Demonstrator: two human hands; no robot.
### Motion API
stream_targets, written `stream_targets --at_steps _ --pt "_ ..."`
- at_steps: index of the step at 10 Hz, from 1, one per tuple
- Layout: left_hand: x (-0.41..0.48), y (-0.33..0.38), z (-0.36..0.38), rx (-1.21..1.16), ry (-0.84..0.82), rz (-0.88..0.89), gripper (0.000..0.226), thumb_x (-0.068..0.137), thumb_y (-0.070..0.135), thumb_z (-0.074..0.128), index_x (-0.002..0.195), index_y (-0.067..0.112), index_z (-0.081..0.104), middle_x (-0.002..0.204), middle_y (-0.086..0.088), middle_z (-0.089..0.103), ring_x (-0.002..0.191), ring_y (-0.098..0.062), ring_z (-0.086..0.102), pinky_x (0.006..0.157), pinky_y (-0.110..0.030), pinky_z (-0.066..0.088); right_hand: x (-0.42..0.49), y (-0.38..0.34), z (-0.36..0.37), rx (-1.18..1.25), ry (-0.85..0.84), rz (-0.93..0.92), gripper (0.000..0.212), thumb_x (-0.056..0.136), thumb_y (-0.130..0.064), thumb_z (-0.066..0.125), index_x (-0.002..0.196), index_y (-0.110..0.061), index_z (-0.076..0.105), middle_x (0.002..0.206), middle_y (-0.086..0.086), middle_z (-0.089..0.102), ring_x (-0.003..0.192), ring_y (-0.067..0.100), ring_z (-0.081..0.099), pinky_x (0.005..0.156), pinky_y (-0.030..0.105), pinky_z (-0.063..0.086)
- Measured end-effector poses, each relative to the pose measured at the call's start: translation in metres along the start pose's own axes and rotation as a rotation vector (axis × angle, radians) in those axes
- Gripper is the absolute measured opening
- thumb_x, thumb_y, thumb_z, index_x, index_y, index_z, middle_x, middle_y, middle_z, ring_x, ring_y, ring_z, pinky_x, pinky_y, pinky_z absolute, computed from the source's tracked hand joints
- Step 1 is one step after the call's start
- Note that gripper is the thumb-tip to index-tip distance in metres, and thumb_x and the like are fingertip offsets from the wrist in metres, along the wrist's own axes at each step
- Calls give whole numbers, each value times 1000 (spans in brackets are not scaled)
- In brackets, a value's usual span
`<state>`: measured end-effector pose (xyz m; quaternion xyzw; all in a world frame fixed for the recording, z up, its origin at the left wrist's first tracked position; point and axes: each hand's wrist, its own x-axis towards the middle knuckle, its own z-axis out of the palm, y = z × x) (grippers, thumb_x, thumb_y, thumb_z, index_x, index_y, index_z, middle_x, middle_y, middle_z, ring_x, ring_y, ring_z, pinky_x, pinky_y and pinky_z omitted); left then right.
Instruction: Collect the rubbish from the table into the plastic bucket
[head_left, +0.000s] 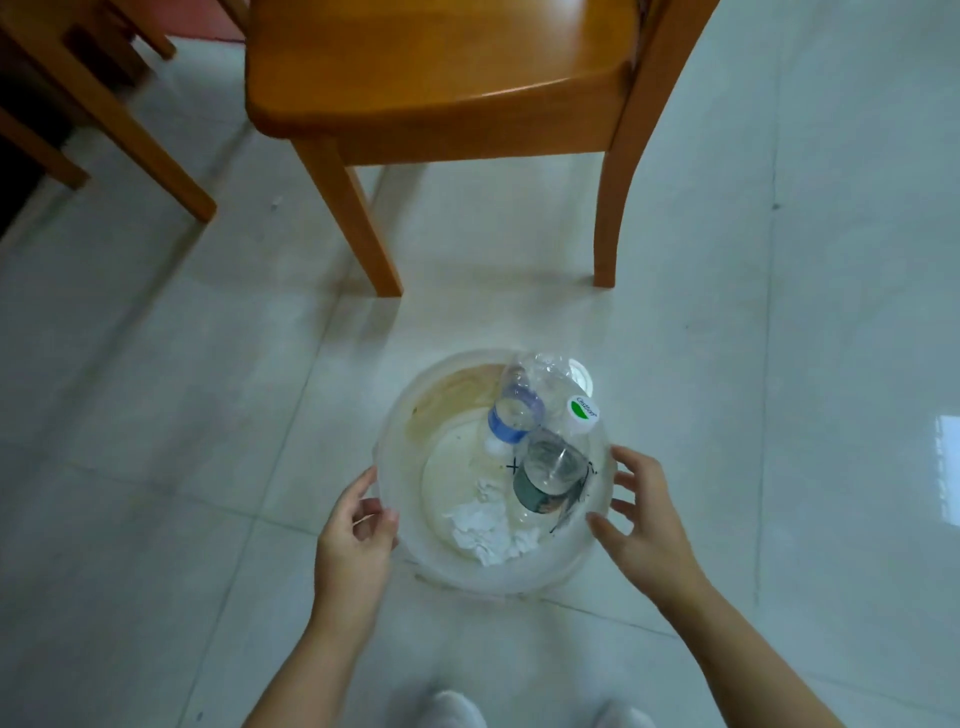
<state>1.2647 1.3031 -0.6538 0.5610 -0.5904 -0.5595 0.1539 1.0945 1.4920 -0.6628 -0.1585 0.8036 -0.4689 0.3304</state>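
Note:
A translucent plastic bucket (415, 415) stands on the tiled floor below me. Inside it lie a clear bottle with a blue label (514, 410), a crushed clear bottle with a white and green cap (581, 410), a bottle with a dark label (548, 483) and crumpled white tissue (483, 530). My left hand (358, 530) curls at the bucket's left rim, fingertips touching it. My right hand (641, 509) hovers by the right rim with its fingers spread, holding nothing.
A wooden chair (441, 78) stands just beyond the bucket, its two front legs close to the far rim. More wooden furniture legs (130, 130) are at the upper left. My feet in white socks (457, 712) show at the bottom edge.

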Motion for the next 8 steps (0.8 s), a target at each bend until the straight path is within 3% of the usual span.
stream_targets --at_steps 1,2,5,7,8 --pt "13 -26 13 12 -39 -24 44 84 -5 54 115 26 55 88 -5 56 81 -19 58 82 -39 47 11 25 12 -16 -1 -7 62 73 6 63 125 -13 35 122 -2 36 106 11 46 92 32 42" --pt "23 -44 24 28 -45 -60 44 84 -7 53 120 19 55 87 -4 56 80 -16 57 84 -38 46 20 45 19 -52 -5 -10 64 73 5 64 127 -11 33 123 -2 34 109 14 44 95 32 40" --pt "46 -83 48 38 -19 -60 45 81 -8 54 113 24 54 92 -7 55 80 -21 56 85 -42 46 44 79 26 -65 -16 6 66 74 2 64 128 -15 31 124 -7 32 112 14 42 95 29 38" --pt "42 -88 52 86 -26 -6 47 82 -2 58 120 24 53 94 3 57 83 -11 57 68 -15 42 44 89 24 -71 4 62 67 74 -3 65 129 -18 30 123 -10 33 114 9 40 96 26 35" --pt "32 -83 46 166 -48 -2 51 83 1 59 128 21 49 109 -2 56 94 -16 56 74 -19 41 40 83 25 -115 20 74 71 74 -9 68 131 -18 27 125 -13 32 115 4 37 96 25 33"
